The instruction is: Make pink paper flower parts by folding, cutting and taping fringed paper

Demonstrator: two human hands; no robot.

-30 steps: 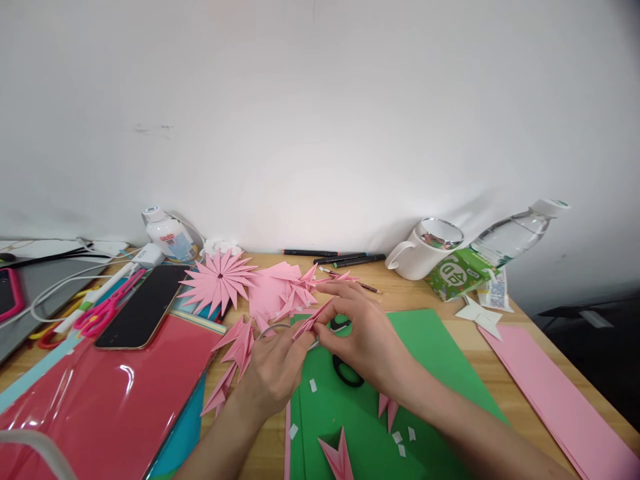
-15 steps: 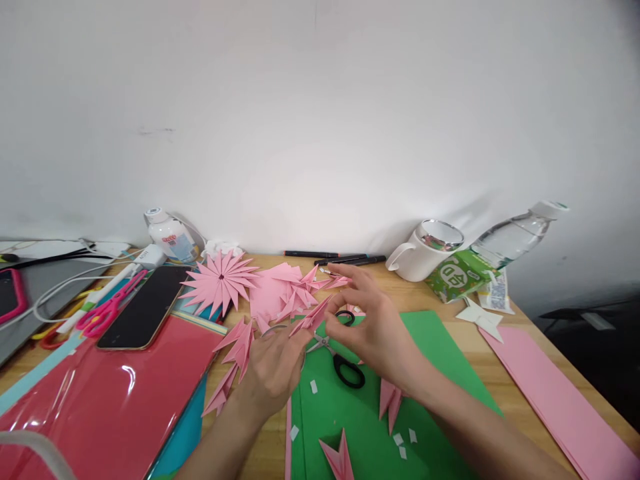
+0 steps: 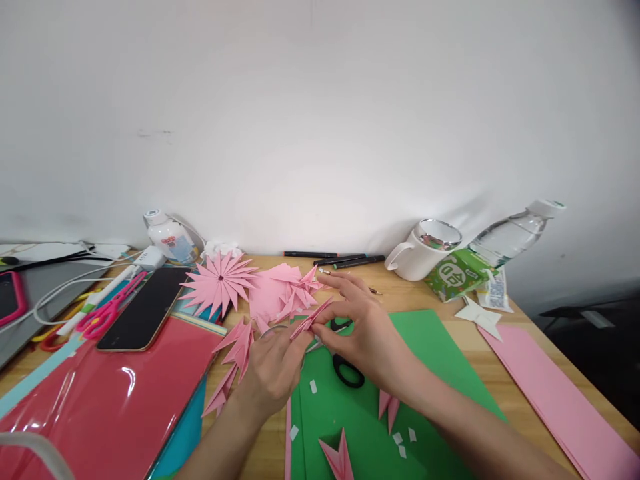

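Note:
My left hand (image 3: 274,372) pinches a folded pink paper petal (image 3: 310,319) and holds it just above the green paper sheet (image 3: 440,363). My right hand (image 3: 365,330) meets it from the right, thumb and fingers closed on the petal's right end. Black-handled scissors (image 3: 345,367) lie on the green sheet under my right hand, partly hidden. More folded pink petals (image 3: 235,353) lie left of my left hand, and a finished pink paper flower (image 3: 219,280) rests further back. Loose pink sheets (image 3: 277,293) sit behind the hands.
A phone (image 3: 145,307) lies on a red plastic folder (image 3: 100,393) at left, with pink scissors (image 3: 107,310) and a glue bottle (image 3: 170,237) beside it. At back right stand a white mug (image 3: 425,250), a water bottle (image 3: 510,237) and pens (image 3: 345,259). Pink paper strips (image 3: 565,400) lie at right.
Half a second ago my right hand was lifted open off the petal; now it is back down, pinching the petal's right end. My left hand stayed in place.

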